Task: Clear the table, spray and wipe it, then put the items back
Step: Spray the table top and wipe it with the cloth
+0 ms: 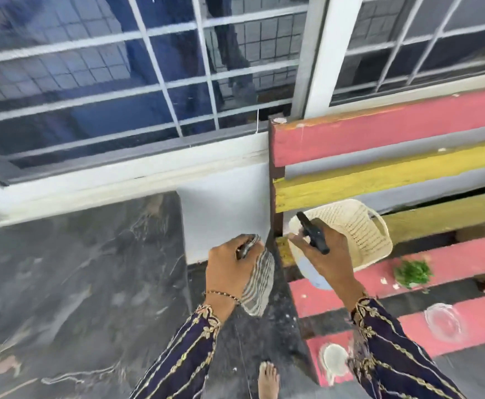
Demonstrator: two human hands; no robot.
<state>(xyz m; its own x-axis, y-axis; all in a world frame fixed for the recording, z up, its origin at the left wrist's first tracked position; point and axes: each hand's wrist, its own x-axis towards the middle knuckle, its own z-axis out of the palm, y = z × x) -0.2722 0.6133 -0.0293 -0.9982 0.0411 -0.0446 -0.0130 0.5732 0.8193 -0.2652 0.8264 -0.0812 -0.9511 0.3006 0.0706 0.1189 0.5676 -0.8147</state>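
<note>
Table waits left of us; right hand grips sprayer, left hand bunches cloth, ready to wipe.

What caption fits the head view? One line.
Left hand grips a striped cloth, right hand a spray bottle beside a slatted bench.

Bench, slatted: open gaps between slats. Near-left corner occupied by white cup; clear glass bowl on slat toward near edge; green herbs on slat mid-bench; woven basket fills back-left corner against backrest. Right hand with spray bottle hangs over left end, in front of basket. Left hand with striped cloth just off left edge. Bare slat runs right of herbs and between bowl and cup. Dark floor left of bench unobstructed up to wall.
</note>
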